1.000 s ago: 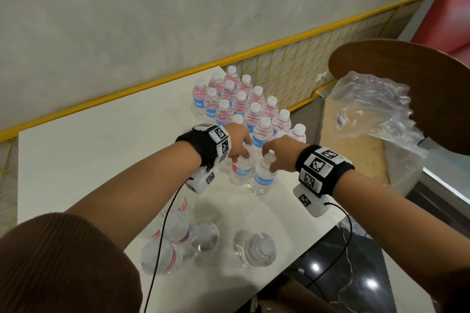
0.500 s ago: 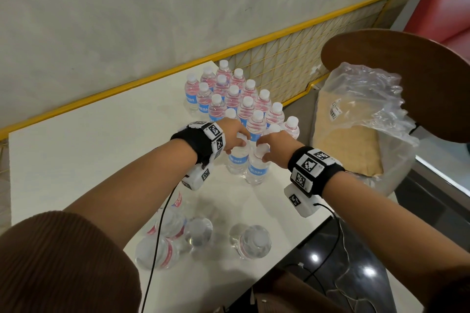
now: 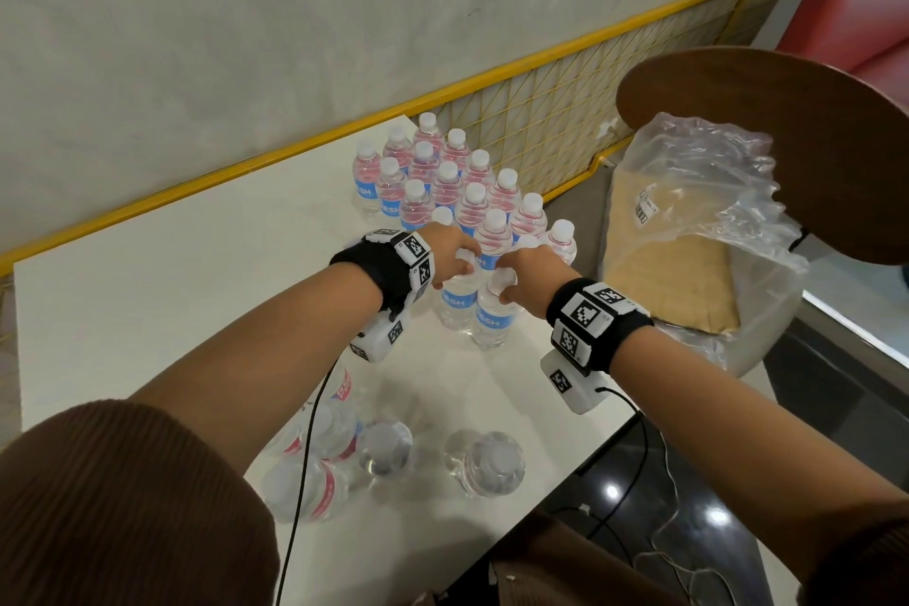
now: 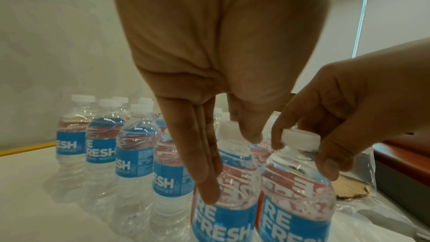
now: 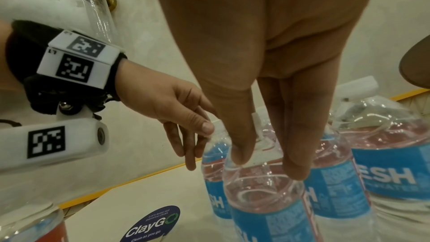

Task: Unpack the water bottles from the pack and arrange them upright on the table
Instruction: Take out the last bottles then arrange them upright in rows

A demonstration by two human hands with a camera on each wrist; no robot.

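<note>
Two clear water bottles with blue labels stand upright side by side on the white table (image 3: 172, 290), just in front of a packed group of upright bottles (image 3: 457, 177). My left hand (image 3: 457, 261) pinches the white cap of the left bottle (image 3: 455, 310) between thumb and fingers. In the left wrist view its fingers (image 4: 207, 181) reach down along that bottle's neck. My right hand (image 3: 511, 283) pinches the cap of the right bottle (image 3: 492, 322), thumb and fingers flanking the neck (image 5: 258, 146).
Several more bottles (image 3: 492, 463) sit near the table's front edge, some under my left forearm. The crumpled plastic wrap (image 3: 713, 192) with a cardboard sheet (image 3: 674, 281) lies right of the table. A round wooden top (image 3: 787, 138) and yellow mesh rail (image 3: 541, 123) stand behind.
Both hands stay on the caps of the same two bottles, which have hardly shifted relative to the group. My head view has tilted slightly.
</note>
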